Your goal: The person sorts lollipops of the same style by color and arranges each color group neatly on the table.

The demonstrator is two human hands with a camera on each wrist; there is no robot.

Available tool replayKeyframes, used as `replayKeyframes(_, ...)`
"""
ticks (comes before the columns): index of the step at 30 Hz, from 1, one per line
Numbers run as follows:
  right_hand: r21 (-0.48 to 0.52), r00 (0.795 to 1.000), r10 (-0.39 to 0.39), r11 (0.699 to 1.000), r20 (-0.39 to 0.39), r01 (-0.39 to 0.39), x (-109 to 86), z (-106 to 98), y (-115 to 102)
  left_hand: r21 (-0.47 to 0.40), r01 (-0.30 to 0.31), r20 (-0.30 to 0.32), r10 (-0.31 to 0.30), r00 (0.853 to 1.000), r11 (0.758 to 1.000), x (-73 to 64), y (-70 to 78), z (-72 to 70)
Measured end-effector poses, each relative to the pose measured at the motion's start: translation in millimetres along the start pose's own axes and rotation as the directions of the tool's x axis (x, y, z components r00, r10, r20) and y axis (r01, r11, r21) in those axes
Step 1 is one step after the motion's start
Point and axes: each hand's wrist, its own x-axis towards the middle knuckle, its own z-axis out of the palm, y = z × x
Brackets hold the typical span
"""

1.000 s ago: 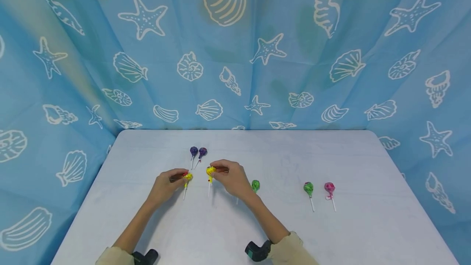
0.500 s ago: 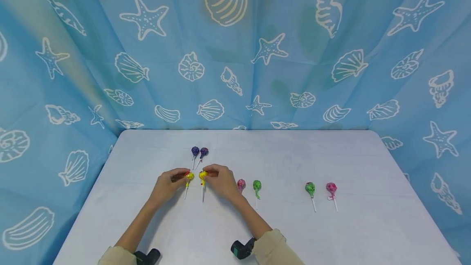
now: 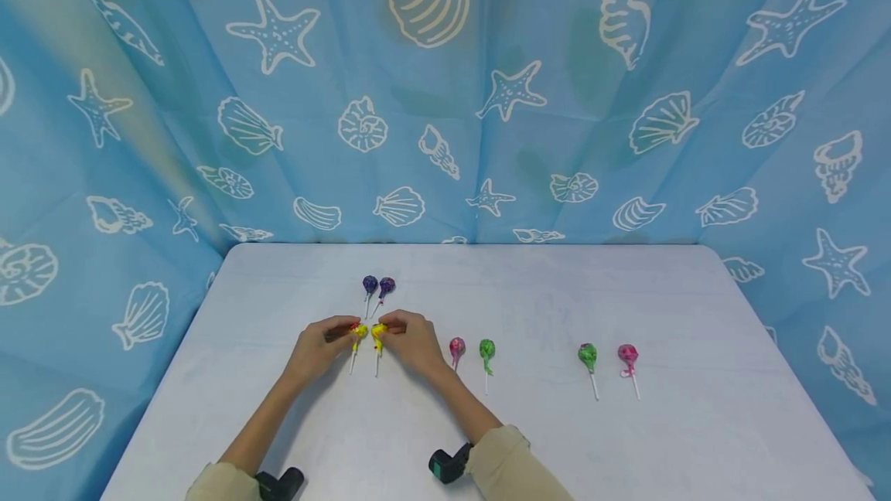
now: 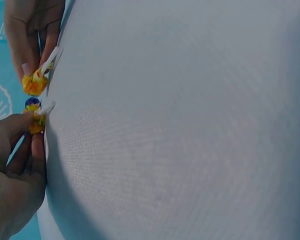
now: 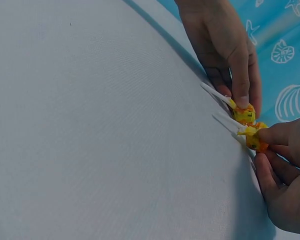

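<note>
Two yellow-wrapped lollipops stand side by side on the table's left part, sticks toward the near edge. My left hand [image 3: 316, 348] pinches the head of the left yellow lollipop [image 3: 358, 332] between thumb and fingers. The right yellow lollipop [image 3: 378, 335] is pinched the same way by my right hand [image 3: 414, 342]. A small gap parts the two heads in the head view. Both white sticks show in the right wrist view, below the right hand [image 5: 290, 185] and the left hand [image 5: 225, 45]. Just beyond lie two purple lollipops [image 3: 370, 285], close together.
A pink lollipop [image 3: 456, 346], partly behind the right forearm, and a green lollipop [image 3: 486, 349] lie right of my right hand. Farther right are another green lollipop [image 3: 588, 356] and another pink lollipop [image 3: 628, 354]. A blue shell-patterned curtain [image 3: 515, 45] hangs behind the white table [image 3: 696, 439].
My right hand has moved left with its yellow lollipop, up close to the one in my left hand. The pink lollipop beside the right forearm has come into view. The left hand stays nearly still.
</note>
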Motion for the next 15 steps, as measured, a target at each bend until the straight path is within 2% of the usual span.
replayKeyframes(15, -0.022, 1.0, -0.003, 1.0, -0.008, 0.002, 2.6, 2.1, -2.1, -0.002, 0.016, 0.0, -0.016, 1.0, 1.0, 1.5, 0.6, -0.3)
